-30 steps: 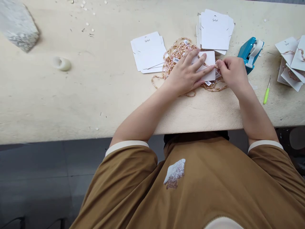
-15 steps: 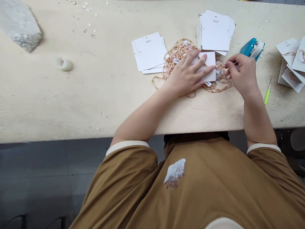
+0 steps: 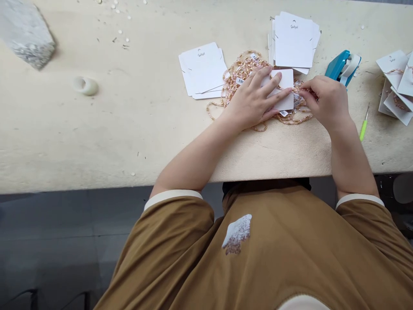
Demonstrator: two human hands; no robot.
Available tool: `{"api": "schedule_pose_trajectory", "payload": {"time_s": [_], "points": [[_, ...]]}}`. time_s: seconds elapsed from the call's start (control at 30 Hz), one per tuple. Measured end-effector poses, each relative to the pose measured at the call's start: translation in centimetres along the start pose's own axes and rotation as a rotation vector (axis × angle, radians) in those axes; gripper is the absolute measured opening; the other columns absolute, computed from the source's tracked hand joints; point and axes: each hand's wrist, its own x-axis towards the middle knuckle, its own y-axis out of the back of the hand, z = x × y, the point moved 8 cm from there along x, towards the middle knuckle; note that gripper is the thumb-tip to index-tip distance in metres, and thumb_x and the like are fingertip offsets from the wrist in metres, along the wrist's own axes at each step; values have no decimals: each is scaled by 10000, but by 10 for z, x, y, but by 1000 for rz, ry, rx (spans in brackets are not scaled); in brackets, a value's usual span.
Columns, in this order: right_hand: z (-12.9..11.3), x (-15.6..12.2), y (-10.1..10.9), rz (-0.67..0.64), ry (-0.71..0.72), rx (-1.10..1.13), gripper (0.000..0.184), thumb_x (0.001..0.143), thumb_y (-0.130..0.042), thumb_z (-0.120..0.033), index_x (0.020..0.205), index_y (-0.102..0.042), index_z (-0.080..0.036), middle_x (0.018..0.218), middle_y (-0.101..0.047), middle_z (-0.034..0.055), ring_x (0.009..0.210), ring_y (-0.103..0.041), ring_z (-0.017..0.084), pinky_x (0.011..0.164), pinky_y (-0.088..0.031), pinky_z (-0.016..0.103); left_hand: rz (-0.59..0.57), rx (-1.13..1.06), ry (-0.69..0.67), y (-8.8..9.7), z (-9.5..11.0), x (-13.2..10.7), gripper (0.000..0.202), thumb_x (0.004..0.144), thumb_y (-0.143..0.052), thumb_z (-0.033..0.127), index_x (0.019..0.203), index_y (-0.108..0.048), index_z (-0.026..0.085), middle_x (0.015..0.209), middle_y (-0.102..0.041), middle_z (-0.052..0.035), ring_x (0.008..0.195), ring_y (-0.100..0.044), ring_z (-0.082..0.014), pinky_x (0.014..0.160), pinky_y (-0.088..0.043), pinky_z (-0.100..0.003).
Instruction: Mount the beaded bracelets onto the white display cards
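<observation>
The left hand (image 3: 253, 102) lies palm down with its fingers spread, and it presses on a small white card (image 3: 287, 79) without closing around it. This card rests over a heap of beaded strands (image 3: 240, 68), pink and gold in colour, which is near the middle of the tabletop (image 3: 97, 146). The right hand (image 3: 327, 102) is just beside the right edge of the card; its thumb and fingertips are brought together, and they pinch a thin beaded strand (image 3: 299, 90) there, though the exact grip is partly hidden by the fingers. Small barcode labels (image 3: 284, 113) show among the beads, and some loops of the heap spread out below the two hands. To the left of the heap, a stack of white cards (image 3: 203, 71) lies close to it, and above it there is a second stack (image 3: 293, 43), with printed words on the top card. Behind the right hand stands a blue tape dispenser (image 3: 336, 64). More to the right are a tool with a green handle (image 3: 363, 130) and a thin metal point, and a pile of cards with strands on them (image 3: 395, 86). Well apart at the left lies a whitish ring-shaped roll (image 3: 85, 86).
</observation>
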Motion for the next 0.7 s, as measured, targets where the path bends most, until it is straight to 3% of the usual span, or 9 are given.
{"api": "schedule_pose_trajectory", "payload": {"time_s": [0.1, 0.2, 0.33, 0.43, 0.53, 0.63, 0.7], "points": [[-2, 3, 1, 61, -47, 4, 388, 946, -561, -617, 812, -651, -264, 820, -690, 79, 817, -615, 250, 727, -423, 406, 20, -10, 0, 1, 1, 0, 662, 930, -397, 627, 1546, -402, 385, 1646, -413, -58, 1601, -261, -381, 1319, -239, -717], [0, 10, -2, 72, -136, 106, 438, 943, -597, -594, 678, -581, -246, 660, -593, 48, 653, -502, 182, 645, -362, 370, 0, 4, 19, 3, 5, 1, 638, 937, -403, 590, 1545, -400, 396, 1639, -418, -57, 1596, -271, -383, 1316, -231, -725], [10, 13, -17, -23, -365, 381, 520, 943, -639, -537, 566, -480, -215, 532, -387, 7, 523, -296, 104, 552, -247, 328, -61, 80, 37, 9, 15, 0, 633, 961, -352, 555, 1571, -349, 387, 1662, -371, -75, 1598, -257, -398, 1311, -214, -721], [15, 10, -31, -122, -525, 632, 515, 946, -628, -568, 613, -465, -211, 524, -325, -27, 484, -195, 73, 494, -161, 298, -84, 127, 40, 12, 20, -1, 642, 974, -330, 531, 1593, -310, 362, 1668, -358, -88, 1599, -242, -400, 1317, -214, -695], [14, 7, -37, -161, -587, 760, 496, 980, -595, -524, 635, -424, -212, 528, -281, -46, 490, -147, 65, 488, -113, 282, -64, 136, 29, 12, 19, -1, 672, 969, -375, 519, 1607, -285, 330, 1661, -371, -101, 1586, -265, -400, 1320, -233, -675], [17, 5, -35, -113, -602, 689, 464, 1027, -535, -425, 633, -419, -210, 536, -286, -44, 493, -171, 70, 507, -143, 285, -25, 125, 29, 8, 13, -1, 700, 961, -417, 506, 1614, -275, 298, 1655, -381, -113, 1582, -282, -396, 1319, -259, -665], [16, 6, -27, -28, -548, 505, 473, 1025, -550, -360, 600, -414, -201, 541, -298, -37, 508, -211, 71, 538, -182, 293, -9, 123, 24, 5, 10, -2, 666, 965, -414, 494, 1595, -326, 299, 1662, -373, -105, 1594, -264, -392, 1321, -256, -670]]}}
